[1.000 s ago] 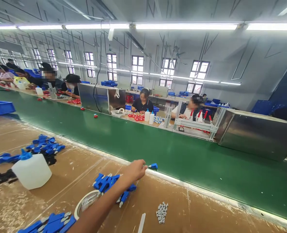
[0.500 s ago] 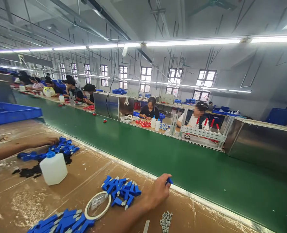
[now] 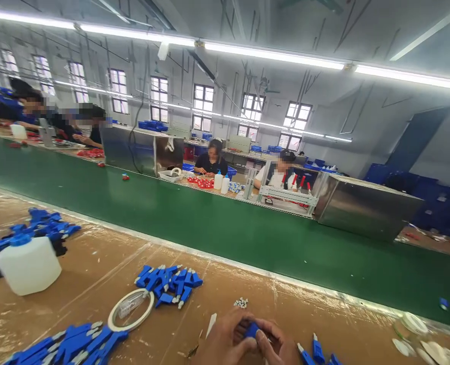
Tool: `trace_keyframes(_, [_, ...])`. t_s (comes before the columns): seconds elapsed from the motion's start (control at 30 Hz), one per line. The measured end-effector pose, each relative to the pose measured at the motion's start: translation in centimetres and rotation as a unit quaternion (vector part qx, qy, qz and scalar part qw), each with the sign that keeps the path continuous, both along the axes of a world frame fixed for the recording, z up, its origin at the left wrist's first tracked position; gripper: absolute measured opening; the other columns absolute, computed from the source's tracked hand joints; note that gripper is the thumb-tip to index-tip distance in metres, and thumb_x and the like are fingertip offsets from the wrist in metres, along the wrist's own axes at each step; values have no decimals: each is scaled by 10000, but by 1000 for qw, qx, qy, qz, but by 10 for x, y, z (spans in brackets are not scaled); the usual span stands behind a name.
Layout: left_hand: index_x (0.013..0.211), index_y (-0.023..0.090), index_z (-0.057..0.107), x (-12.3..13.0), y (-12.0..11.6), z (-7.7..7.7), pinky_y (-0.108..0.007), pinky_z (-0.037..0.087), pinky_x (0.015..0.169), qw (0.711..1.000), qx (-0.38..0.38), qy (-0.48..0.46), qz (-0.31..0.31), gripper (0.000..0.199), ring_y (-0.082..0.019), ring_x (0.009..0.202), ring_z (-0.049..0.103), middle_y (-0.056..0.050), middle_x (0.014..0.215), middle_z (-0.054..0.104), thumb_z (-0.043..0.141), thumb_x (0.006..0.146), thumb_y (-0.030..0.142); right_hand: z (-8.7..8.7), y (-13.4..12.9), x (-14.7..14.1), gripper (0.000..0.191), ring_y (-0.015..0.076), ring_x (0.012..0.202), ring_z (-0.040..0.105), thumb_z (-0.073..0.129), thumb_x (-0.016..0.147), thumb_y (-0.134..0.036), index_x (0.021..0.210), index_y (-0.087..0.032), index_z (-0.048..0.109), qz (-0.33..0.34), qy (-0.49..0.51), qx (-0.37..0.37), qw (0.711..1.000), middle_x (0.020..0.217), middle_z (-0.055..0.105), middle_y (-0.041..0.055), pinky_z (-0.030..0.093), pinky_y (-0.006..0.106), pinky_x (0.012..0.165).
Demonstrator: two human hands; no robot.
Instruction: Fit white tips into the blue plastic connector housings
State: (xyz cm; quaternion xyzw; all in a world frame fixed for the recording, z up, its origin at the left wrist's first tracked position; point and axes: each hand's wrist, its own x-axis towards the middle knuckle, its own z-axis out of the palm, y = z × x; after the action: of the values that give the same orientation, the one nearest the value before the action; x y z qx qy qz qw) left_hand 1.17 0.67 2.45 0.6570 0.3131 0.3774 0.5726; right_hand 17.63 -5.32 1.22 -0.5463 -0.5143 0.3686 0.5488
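At the bottom centre, my left hand and my right hand meet around a small blue plastic piece. Both are closed on it with the fingertips, and the fingers cover most of its shape. Just beyond them lies a small heap of grey-white bits. Left of my hands is a pile of blue plastic pieces with pale tips. A few more like them lie to the right of my right hand.
A cream tape roll lies beside a larger blue pile. A white bottle with a blue cap stands left. The green belt crosses beyond the table, with a blue piece at right. Co-workers sit across it.
One hand, stretched out at the belt's edge with a blue piece, is back near me. Both hands are now together on a blue piece. The view has swung right.
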Motion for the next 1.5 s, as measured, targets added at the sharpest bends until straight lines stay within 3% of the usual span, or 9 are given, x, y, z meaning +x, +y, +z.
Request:
trace_keyframes(0.13, [733, 176, 657, -6, -6, -3, -223, 453, 485, 956, -257, -60, -128, 485, -162, 547, 649, -21, 656, 691, 730, 687, 653, 20, -18, -10, 463, 239, 761, 705, 607, 860, -611, 907, -200, 816, 21, -61, 17, 998, 799, 749, 82, 551, 315, 684])
trace_keyframes(0.2, [707, 157, 641, -10, -9, 1, -168, 392, 451, 919, -343, -87, -174, 457, -108, 497, 618, -7, 619, 675, 828, 633, 567, 24, -24, -17, 445, 219, 720, 688, 603, 861, -587, 849, -196, 814, -11, -67, 11, 998, 767, 737, 68, 535, 297, 655])
trace_keyframes(0.43, [633, 118, 670, 5, -32, 22, -124, 493, 600, 867, -457, -182, -79, 185, -71, 597, 598, -12, 636, 643, 838, 660, 191, 15, -34, -31, 188, 226, 798, 665, 652, 784, -223, 914, -214, 787, -72, -81, -8, 994, 839, 736, 48, 525, 299, 713])
trace_keyframes(0.53, [696, 135, 681, 21, -35, 21, -141, 530, 708, 864, -464, -193, -20, 70, -66, 624, 615, 7, 648, 630, 747, 719, 128, 9, -30, -29, 274, 253, 824, 687, 535, 778, -175, 922, -191, 768, -107, -81, -23, 991, 828, 756, 57, 549, 341, 764])
trace_keyframes(0.67, [732, 142, 662, 31, -32, 17, -188, 520, 585, 874, -449, -180, -38, 77, -84, 555, 601, -9, 673, 657, 732, 703, 133, 7, -29, -23, 313, 241, 780, 685, 515, 731, -148, 950, -183, 735, -135, -114, -25, 984, 816, 757, 45, 545, 323, 738])
trace_keyframes(0.97, [608, 118, 660, 41, -25, 7, -210, 395, 512, 906, -393, -124, -98, 475, -82, 503, 518, -12, 576, 636, 894, 512, 520, 1, -40, -16, 234, 238, 767, 641, 492, 774, -115, 884, -203, 679, -137, -225, 5, 965, 785, 690, 44, 522, 337, 721])
trace_keyframes(1.13, [614, 133, 655, 38, -25, 12, -196, 275, 431, 909, -383, -124, -107, 520, -76, 491, 469, 41, 512, 550, 913, 441, 549, 0, -45, -8, 297, 290, 859, 631, 502, 779, -115, 979, -194, 707, -126, -271, 23, 954, 929, 690, 124, 515, 417, 800])
trace_keyframes(1.37, [719, 87, 704, 21, -26, 32, -135, 148, 370, 837, -446, -193, -250, 502, 6, 435, 301, -5, 648, 585, 896, 529, 511, 34, -57, 9, 459, 284, 1071, 633, 577, 919, -527, 1289, -266, 652, 5, 55, -27, 998, 1176, 692, 100, 499, 425, 958])
trace_keyframes(1.5, [683, 67, 713, 16, -29, 36, -103, 168, 345, 802, -476, -230, -279, 406, 14, 420, 306, -4, 603, 569, 905, 583, 411, 44, -56, 2, 451, 256, 955, 648, 632, 888, -559, 1232, -276, 695, 47, 62, 3, 997, 1081, 676, 84, 492, 406, 934])
